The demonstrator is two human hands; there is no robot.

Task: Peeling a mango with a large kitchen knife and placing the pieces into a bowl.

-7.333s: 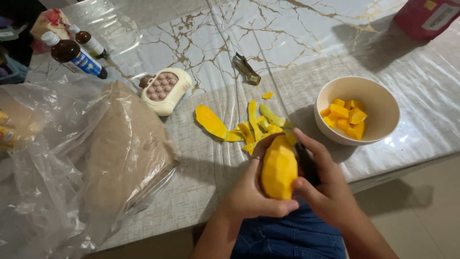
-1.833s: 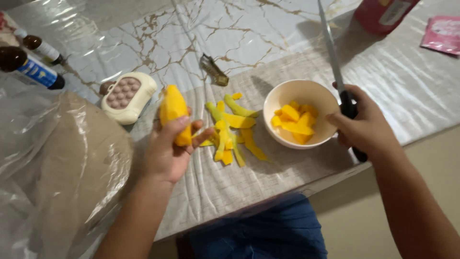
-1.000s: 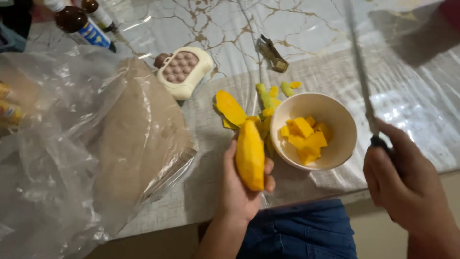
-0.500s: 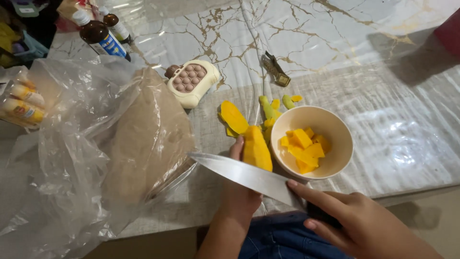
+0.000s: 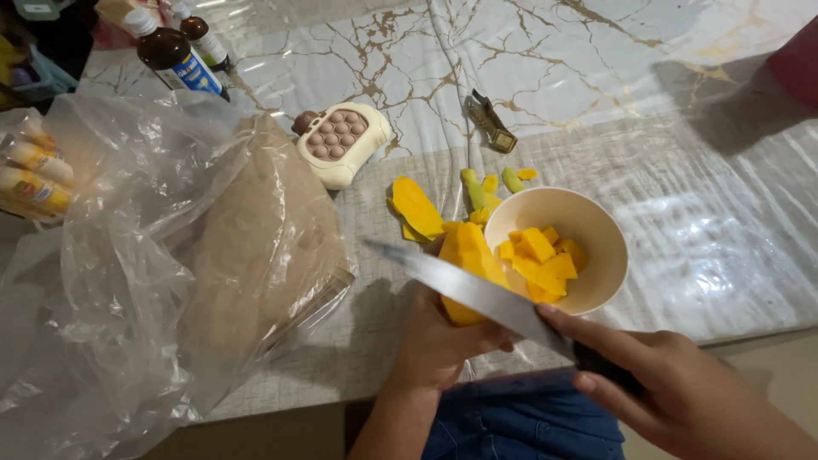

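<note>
Marble table: mango upright in left hand, knife crosswise

The bowl sits right of the held mango, peels behind, plastic bag far left.

Both hands were bare, the left hand and right hand without rings. Blue denim covered the lap.
</note>
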